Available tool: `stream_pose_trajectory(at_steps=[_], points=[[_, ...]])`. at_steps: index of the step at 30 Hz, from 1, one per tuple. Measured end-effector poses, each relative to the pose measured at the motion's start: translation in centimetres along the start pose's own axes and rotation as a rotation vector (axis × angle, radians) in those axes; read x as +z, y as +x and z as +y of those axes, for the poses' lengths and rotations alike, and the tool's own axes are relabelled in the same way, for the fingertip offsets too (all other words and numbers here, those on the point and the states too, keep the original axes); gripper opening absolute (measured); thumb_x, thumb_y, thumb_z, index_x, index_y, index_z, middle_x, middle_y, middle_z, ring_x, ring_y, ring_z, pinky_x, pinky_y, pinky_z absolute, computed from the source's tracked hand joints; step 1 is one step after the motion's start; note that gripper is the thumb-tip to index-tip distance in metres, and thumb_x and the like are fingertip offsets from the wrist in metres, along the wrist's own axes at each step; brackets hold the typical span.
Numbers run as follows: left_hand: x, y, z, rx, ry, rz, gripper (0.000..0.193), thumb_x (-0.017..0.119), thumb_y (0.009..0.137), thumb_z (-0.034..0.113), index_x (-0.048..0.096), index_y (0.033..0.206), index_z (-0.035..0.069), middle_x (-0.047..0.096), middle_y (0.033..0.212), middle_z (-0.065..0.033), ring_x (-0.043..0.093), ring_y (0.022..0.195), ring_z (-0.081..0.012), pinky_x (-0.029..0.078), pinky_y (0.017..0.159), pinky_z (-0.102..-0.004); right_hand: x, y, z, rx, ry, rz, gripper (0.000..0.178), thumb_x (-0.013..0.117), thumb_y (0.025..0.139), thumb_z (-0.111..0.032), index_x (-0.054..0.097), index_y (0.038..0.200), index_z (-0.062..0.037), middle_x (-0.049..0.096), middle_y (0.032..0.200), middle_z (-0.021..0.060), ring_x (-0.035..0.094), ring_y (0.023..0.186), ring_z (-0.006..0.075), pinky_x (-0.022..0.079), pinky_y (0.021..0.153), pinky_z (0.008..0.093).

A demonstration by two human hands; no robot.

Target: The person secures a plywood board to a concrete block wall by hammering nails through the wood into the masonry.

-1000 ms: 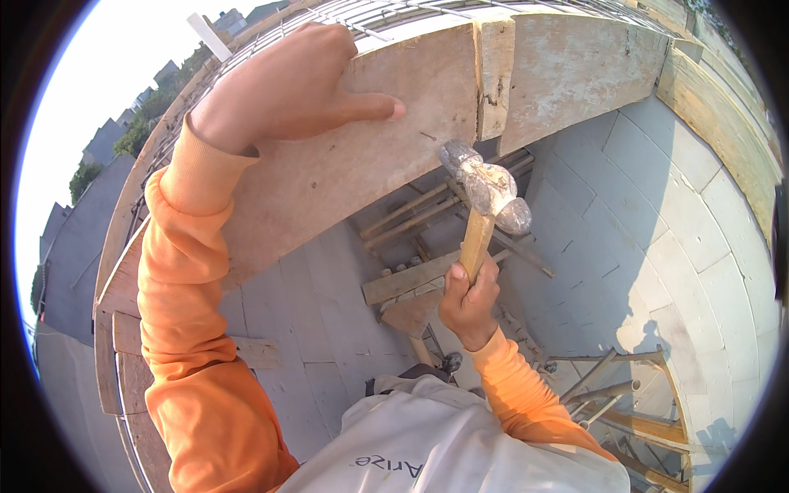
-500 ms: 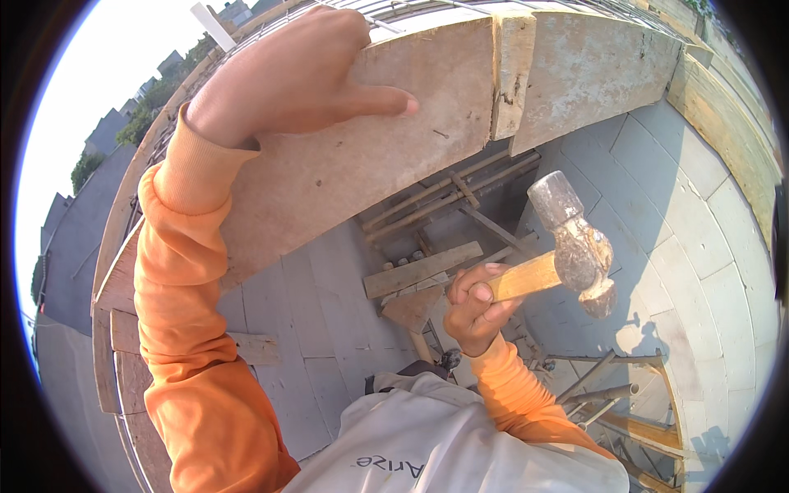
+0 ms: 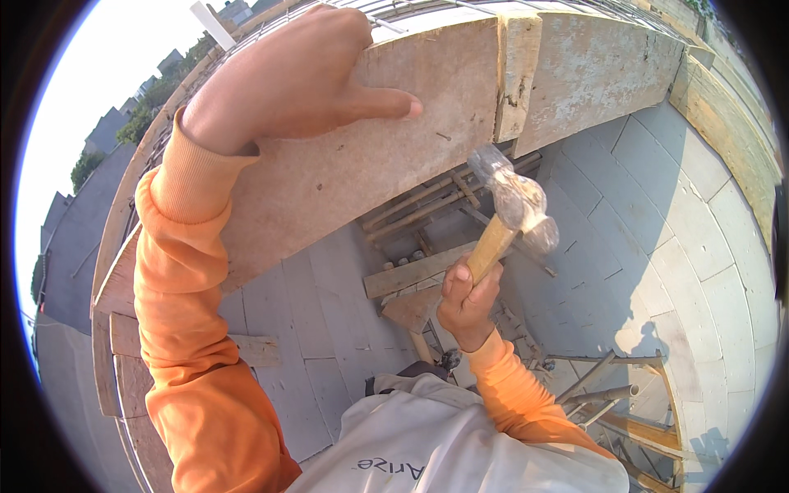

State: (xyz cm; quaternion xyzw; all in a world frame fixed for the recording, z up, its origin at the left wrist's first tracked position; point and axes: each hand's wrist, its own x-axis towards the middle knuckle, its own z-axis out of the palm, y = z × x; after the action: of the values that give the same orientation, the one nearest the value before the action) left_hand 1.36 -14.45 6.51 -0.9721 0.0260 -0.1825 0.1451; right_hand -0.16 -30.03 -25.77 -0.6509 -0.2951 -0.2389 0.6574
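Observation:
My left hand (image 3: 296, 78) is hooked over the top edge of a brown plywood board (image 3: 362, 177). Its thumb stretches across the board's near face, while the fingertips are hidden past the edge. A nail (image 3: 443, 135) sticks out of the board to the right of the thumb. In my right hand (image 3: 470, 308), fingers wrap around the wooden handle of a hammer (image 3: 519, 201). The hammer's worn, pale-crusted metal head is up in front of the board's lower edge, slightly blurred and apart from the wood.
An upright wooden batten (image 3: 518, 78) joins the board to a second panel (image 3: 604, 74). Steel bars (image 3: 386, 20) lie beyond the top edge. Far below are bamboo poles and planks (image 3: 423, 269). Grey block walls (image 3: 690, 214) stand at the right, with a wood-framed opening (image 3: 649, 431) lower down.
My right hand has turned the hammer, so its head has swung left and up toward the board. My left hand stays at the board's top edge, almost unmoved.

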Motion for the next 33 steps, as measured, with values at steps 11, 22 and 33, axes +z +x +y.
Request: stream_pose_trajectory(at_steps=[11,22,33], points=[[0.3,-0.2,-0.8,0.084,0.012,0.054,0.084,0.081,0.077,0.064,0.069,0.108,-0.013,0.067,0.089,-0.0284,0.068,0.09,-0.0363,0.053,0.085,-0.0421,-0.7,-0.2,-1.8,0.09,0.271,0.012,0.027,0.041,0.11,-0.024,0.034,0.121,0.0001,0.045,0.067,0.006,0.039,0.047,0.011,0.037,0.047,0.0258],[0.2,-0.1,-0.7,0.056,-0.001,0.019,0.083,0.081,0.077,0.064,0.07,0.104,-0.013,0.065,0.08,-0.026,0.068,0.078,-0.0331,0.055,0.074,-0.0386,-2.4,0.7,-3.7,0.085,0.322,0.037,0.028,0.04,0.11,-0.028,0.038,0.115,0.0003,0.039,0.063,0.0028,0.032,0.045,0.0077,0.033,0.043,0.0237],[0.6,-0.3,-0.8,0.087,-0.016,0.088,0.077,0.082,0.078,0.062,0.07,0.095,-0.013,0.062,0.071,-0.0219,0.065,0.071,-0.0294,0.053,0.069,-0.0389,-3.2,1.2,-4.2,0.214,0.367,-0.002,0.023,0.047,0.108,-0.022,0.046,0.102,-0.0001,0.051,0.063,0.0029,0.049,0.045,0.0121,0.038,0.044,0.0284]])
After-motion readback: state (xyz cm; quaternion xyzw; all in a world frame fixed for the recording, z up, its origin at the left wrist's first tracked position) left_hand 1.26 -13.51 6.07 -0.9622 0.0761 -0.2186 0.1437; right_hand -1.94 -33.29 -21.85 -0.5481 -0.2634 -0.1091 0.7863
